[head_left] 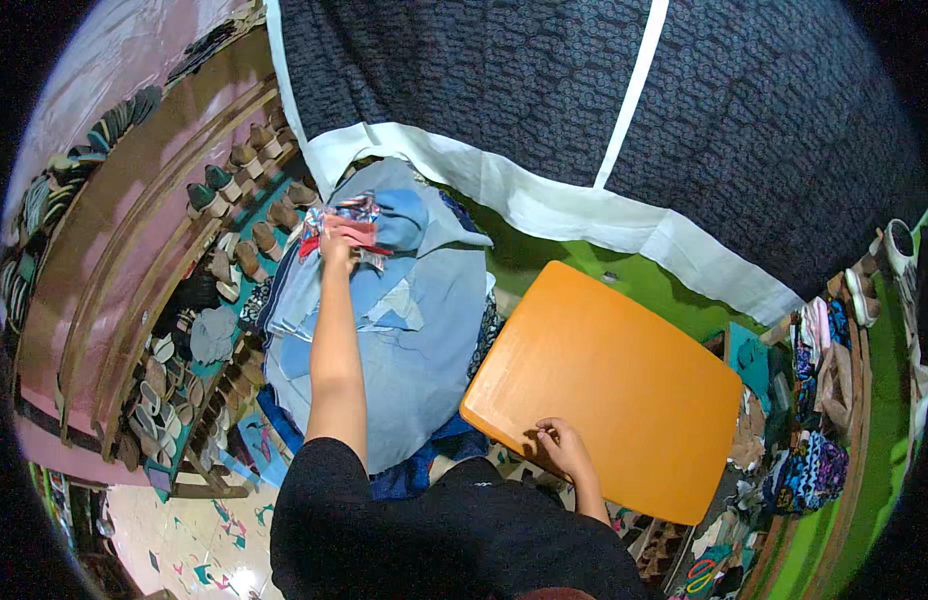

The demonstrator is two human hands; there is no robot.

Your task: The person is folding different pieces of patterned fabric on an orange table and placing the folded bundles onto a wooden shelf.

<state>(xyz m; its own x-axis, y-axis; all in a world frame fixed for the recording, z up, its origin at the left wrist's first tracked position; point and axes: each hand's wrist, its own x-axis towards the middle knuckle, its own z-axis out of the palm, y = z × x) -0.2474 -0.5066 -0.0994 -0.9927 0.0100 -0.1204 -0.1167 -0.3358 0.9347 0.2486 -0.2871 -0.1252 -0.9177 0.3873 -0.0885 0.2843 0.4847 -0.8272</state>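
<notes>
My left hand [336, 245] is stretched out over a heap of light blue cloth pieces [414, 330] and grips a small red and patterned scrap of fabric [349, 222] at the top of the heap. My right hand [562, 447] rests with curled fingers on the near edge of an orange board [624, 380], holding nothing that I can see. The board lies flat to the right of the cloth heap.
A dark patterned curtain with white trim [584, 90] hangs behind. Shelves of sandals and shoes [214, 290] run along the left. Folded colourful fabrics [814, 400] are stacked at the right. A green surface [544, 255] shows behind the board.
</notes>
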